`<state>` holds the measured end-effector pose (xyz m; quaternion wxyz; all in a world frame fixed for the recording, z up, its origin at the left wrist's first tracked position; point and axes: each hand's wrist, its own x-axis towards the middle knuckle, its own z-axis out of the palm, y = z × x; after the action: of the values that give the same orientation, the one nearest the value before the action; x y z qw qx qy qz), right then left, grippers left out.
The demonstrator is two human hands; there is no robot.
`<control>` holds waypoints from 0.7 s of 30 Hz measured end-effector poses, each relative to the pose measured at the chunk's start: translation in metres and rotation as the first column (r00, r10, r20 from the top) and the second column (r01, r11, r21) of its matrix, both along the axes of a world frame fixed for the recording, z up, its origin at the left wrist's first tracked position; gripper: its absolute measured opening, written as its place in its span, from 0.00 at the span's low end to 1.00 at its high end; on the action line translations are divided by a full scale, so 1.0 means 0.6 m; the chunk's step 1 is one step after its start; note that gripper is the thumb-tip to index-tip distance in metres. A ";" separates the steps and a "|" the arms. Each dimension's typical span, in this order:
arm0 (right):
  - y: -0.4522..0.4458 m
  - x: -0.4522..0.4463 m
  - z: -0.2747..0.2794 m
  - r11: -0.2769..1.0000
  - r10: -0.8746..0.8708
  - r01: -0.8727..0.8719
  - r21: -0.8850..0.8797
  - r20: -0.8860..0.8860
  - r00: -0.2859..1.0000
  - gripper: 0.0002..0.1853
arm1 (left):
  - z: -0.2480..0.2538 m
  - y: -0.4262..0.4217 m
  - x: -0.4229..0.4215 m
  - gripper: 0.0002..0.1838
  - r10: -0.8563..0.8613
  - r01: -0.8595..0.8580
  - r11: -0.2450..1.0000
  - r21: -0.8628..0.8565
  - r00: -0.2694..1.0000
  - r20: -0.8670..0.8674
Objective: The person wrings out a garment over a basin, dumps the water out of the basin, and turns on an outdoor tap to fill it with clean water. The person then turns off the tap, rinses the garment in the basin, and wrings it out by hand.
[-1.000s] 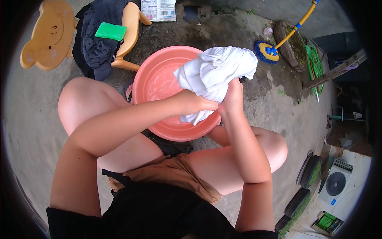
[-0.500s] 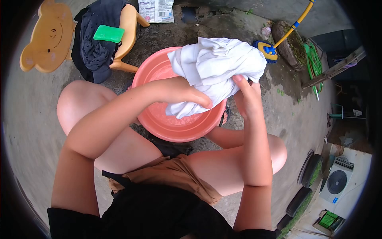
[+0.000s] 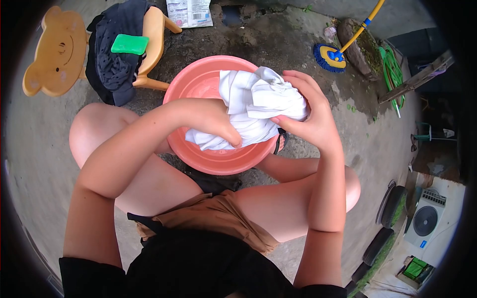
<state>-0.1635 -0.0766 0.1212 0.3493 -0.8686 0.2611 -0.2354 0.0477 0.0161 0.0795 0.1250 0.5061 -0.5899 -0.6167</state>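
Observation:
A bunched white cloth is held over the pink basin, its lower left part hanging within the rim. My left hand grips the cloth from the left, thumb on top and the other fingers hidden beneath or behind it. On the right, my right hand curves round the cloth's end, with its thumb below and its fingers above. Some water shows in the basin to the left of the cloth.
A yellow chair at upper left bears dark clothes and a green soap bar. Behind the basin lies a printed packet. A blue-and-yellow brush and a green hose are at upper right.
The white cloth has been spread and then bunched again, and now sits lower over the basin. My right hand has moved away from my left and opened wider round the cloth's right end.

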 end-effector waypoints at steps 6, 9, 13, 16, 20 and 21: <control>0.010 0.011 -0.027 0.992 -0.123 0.123 -0.012 -0.236 0.964 0.22 | 0.017 -0.006 -0.010 0.29 -0.068 0.062 0.997 0.049 0.991 0.120; 0.008 0.010 -0.025 0.977 -0.212 0.205 -0.053 -0.214 0.954 0.20 | 0.010 -0.007 -0.007 0.25 0.009 0.047 0.989 -0.139 0.926 0.378; -0.006 0.006 -0.036 0.931 -0.301 0.282 -0.234 -0.050 0.952 0.23 | 0.013 -0.008 0.011 0.24 0.141 0.058 0.911 -0.408 0.887 0.440; 0.003 0.015 -0.011 0.917 -0.399 0.399 -0.001 0.037 0.916 0.28 | 0.019 -0.008 0.016 0.23 0.180 0.080 0.849 -0.523 0.885 0.429; -0.021 -0.011 -0.024 0.931 -0.366 0.365 -0.023 -0.084 0.927 0.23 | 0.026 -0.008 0.019 0.21 0.243 0.111 0.721 -0.684 0.884 0.400; -0.016 -0.010 -0.014 0.924 -0.379 0.383 0.027 -0.095 0.921 0.17 | 0.031 -0.008 0.020 0.20 0.263 0.126 0.694 -0.708 0.872 0.413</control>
<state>-0.1696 -0.0860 0.1126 0.3044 -0.8028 0.4452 -0.2543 0.0596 0.0115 0.0981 0.1840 0.5765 -0.7742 -0.1857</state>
